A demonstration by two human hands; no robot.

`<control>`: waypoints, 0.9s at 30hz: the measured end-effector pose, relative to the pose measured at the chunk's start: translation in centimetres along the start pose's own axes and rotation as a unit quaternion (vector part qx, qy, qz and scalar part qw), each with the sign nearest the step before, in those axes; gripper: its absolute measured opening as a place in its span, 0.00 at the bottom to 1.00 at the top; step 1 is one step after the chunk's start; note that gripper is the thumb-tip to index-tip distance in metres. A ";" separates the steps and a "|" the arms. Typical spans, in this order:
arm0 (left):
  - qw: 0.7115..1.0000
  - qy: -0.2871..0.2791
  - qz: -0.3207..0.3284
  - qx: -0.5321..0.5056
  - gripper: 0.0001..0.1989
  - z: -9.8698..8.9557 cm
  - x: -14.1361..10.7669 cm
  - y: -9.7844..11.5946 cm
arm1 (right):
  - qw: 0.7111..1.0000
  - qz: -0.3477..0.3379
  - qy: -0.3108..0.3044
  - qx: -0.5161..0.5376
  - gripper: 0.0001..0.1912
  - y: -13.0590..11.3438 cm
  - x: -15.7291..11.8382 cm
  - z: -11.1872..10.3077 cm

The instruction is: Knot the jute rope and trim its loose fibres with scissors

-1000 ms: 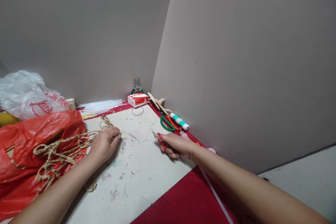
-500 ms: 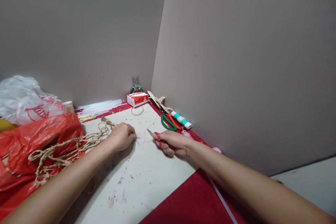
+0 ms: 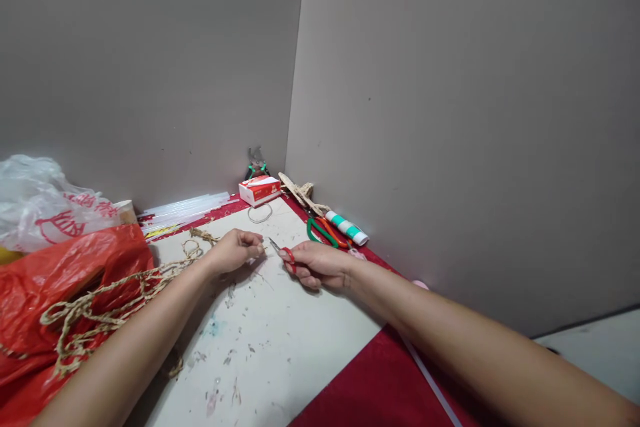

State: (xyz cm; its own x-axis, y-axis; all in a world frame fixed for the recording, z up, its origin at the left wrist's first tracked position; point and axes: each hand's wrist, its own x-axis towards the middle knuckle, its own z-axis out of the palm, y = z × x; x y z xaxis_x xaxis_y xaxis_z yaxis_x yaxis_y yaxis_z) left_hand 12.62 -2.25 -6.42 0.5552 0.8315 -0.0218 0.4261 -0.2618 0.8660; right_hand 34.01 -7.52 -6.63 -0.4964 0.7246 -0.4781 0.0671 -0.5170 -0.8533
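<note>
- Two bare hands are at work over one white board, laid on a red tabletop; I count one pair of small scissors in use.
- The left hand has its thumb and finger pinched together on one short pale strand, which pokes out at the tips; how far it runs inside the grip I can't tell.
- The right hand has its fingers curled round the small scissors, red in the handle, their point just beside the left fingertips. Whether the blades are parted I can't tell.
- One tangle of braided rope lies on the left, partly over one red plastic bag and partly hidden by the left forearm; its loops are too mixed to count.
- One white plastic bag with red print is heaped behind the red one.
- Several clear sticks lie bunched along the back wall, too close to number.
- In the corner, one pair of pliers stands behind one red-and-white box, with one thin ring in front.
- Along the right wall: one green handle, one orange handle and one green-and-white roll.
</note>
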 end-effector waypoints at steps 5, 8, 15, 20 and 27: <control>0.999 -0.022 -0.042 -0.013 0.13 0.5 1.4 0.2 | 1.000 -0.003 0.005 -0.006 0.21 -0.5 0.3 0.1; 0.999 -0.010 -0.041 -0.028 0.12 0.7 1.9 0.3 | 1.000 -0.006 0.002 -0.007 0.21 -0.5 0.4 0.0; 0.998 -0.003 -0.037 -0.057 0.15 0.6 1.4 -0.5 | 1.000 0.006 0.023 -0.002 0.21 0.2 0.1 0.0; 0.996 -0.007 -0.021 -0.084 0.16 0.4 1.4 -1.5 | 0.995 0.049 0.074 0.050 0.26 0.3 -0.4 0.0; 0.995 -0.010 -0.020 -0.097 0.16 0.4 1.3 -1.5 | 0.988 0.083 0.065 0.112 0.26 -1.2 0.1 -0.5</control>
State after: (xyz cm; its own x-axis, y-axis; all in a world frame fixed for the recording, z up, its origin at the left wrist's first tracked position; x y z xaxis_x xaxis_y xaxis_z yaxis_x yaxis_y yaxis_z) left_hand 13.00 -0.95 -7.97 0.5548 0.8293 -0.0671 0.3043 -0.1272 0.9440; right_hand 34.27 -6.60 -5.78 -0.3782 0.6656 -0.6434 -0.0611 -0.7114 -0.7001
